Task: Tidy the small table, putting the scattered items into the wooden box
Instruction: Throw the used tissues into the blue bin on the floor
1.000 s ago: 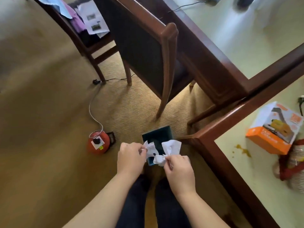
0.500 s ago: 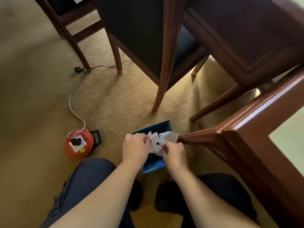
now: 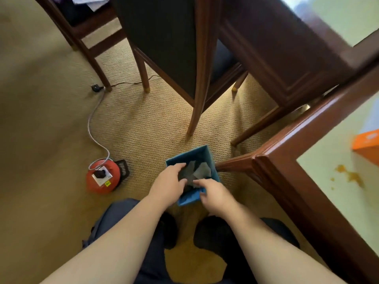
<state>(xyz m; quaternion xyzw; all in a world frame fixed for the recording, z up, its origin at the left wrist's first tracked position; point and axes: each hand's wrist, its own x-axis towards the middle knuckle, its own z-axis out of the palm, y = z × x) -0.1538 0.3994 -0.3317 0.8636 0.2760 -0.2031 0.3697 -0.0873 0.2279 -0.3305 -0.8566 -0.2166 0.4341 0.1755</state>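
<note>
I see a tan woven carpet (image 3: 143,124) filling most of the view, with a dark wooden chair (image 3: 196,64) standing at twelve o'clock and a wood-framed counter (image 3: 291,160) running from one o'clock down to four o'clock. On its pale top, at three o'clock, sit the corner of an orange box (image 3: 366,143) and a yellowish stain (image 3: 349,176). At nine o'clock a red cable reel (image 3: 102,178) lies on the carpet with a white cord (image 3: 92,128) leading away toward eleven o'clock. Near the centre a small blue bin (image 3: 213,160) stands on the floor, just beside the counter's corner, holding crumpled paper scraps (image 3: 202,171). My left hand (image 3: 168,185) reaches over the bin's near left rim, its fingers loosely spread and holding nothing that I can make out. My right hand (image 3: 215,196) hangs over the near rim; the fingers are relaxed, with fingertips close to the scraps, and whether they touch I cannot tell.
</note>
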